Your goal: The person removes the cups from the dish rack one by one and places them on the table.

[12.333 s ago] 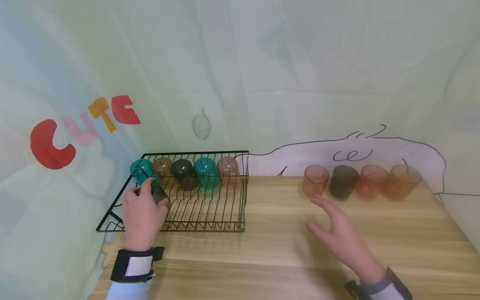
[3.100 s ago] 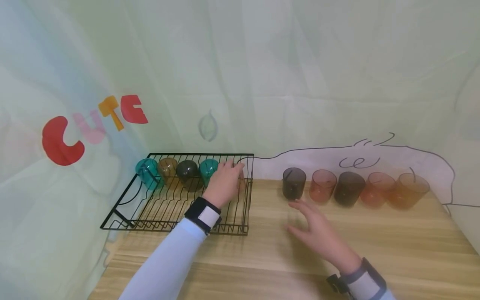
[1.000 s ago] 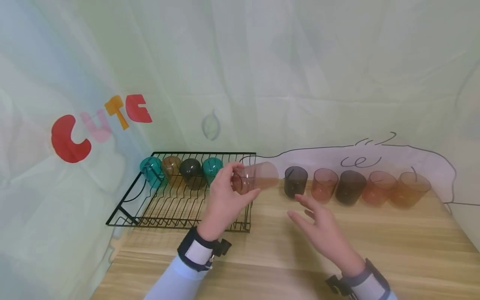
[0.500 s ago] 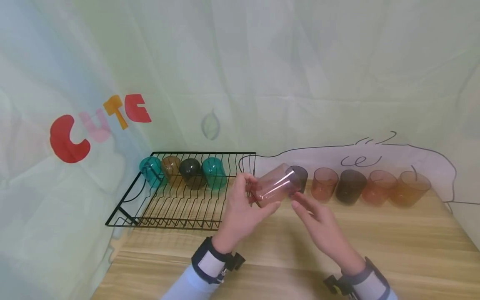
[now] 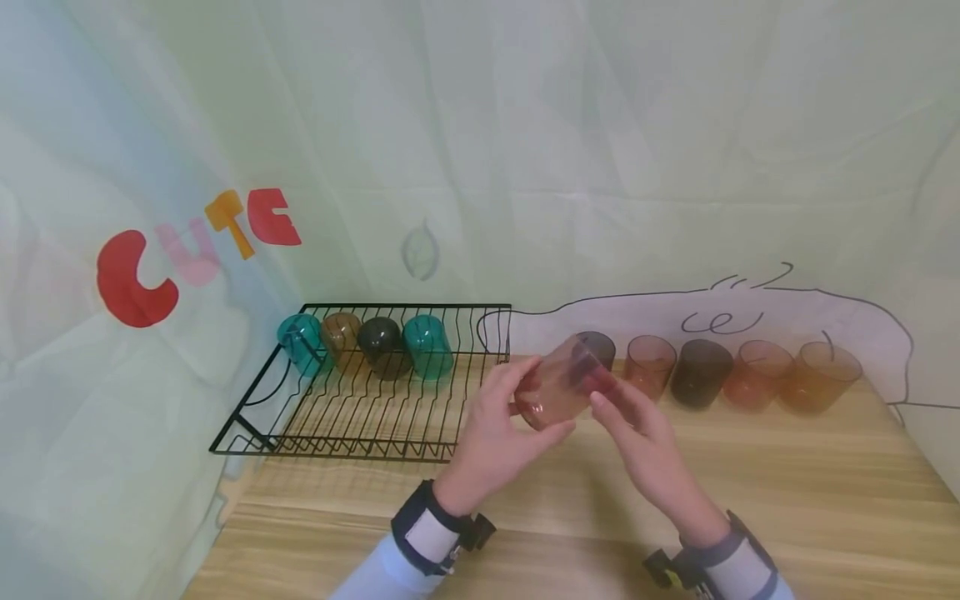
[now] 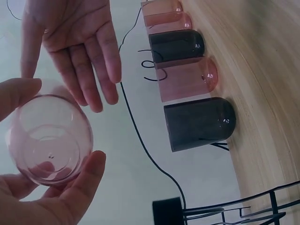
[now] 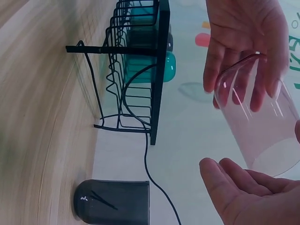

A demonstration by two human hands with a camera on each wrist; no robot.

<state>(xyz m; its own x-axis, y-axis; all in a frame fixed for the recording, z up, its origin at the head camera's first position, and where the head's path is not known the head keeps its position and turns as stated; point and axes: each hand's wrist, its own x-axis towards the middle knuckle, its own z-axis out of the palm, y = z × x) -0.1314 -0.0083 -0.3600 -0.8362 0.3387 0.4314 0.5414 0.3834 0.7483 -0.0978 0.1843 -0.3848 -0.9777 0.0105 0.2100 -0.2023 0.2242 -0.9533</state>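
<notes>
In the head view, my left hand (image 5: 491,437) holds a clear pink drinking glass (image 5: 553,387) tilted above the table, fingers and thumb round its base end. The rim end points up and right towards my right hand (image 5: 651,442). That hand's fingers (image 6: 86,70) are straight beside the rim in the left wrist view; whether they touch the glass I cannot tell. Behind the held glass, partly hidden, a dark grey glass (image 5: 597,350) stands upright on the table. It leads a row with a pink glass (image 5: 649,371) and another dark glass (image 5: 702,375).
A black wire rack (image 5: 375,412) stands at the left. Along its back sit upturned glasses: a teal one (image 5: 300,337), a brown one (image 5: 342,337), a dark one (image 5: 384,342) and another teal one (image 5: 429,342). An amber glass (image 5: 821,379) ends the right-hand row.
My left hand has lifted the pink glass off the rack and carried it right, tilting it rim-upward, to my right hand. Earlier, a dark glass went from the rack to the table row.
</notes>
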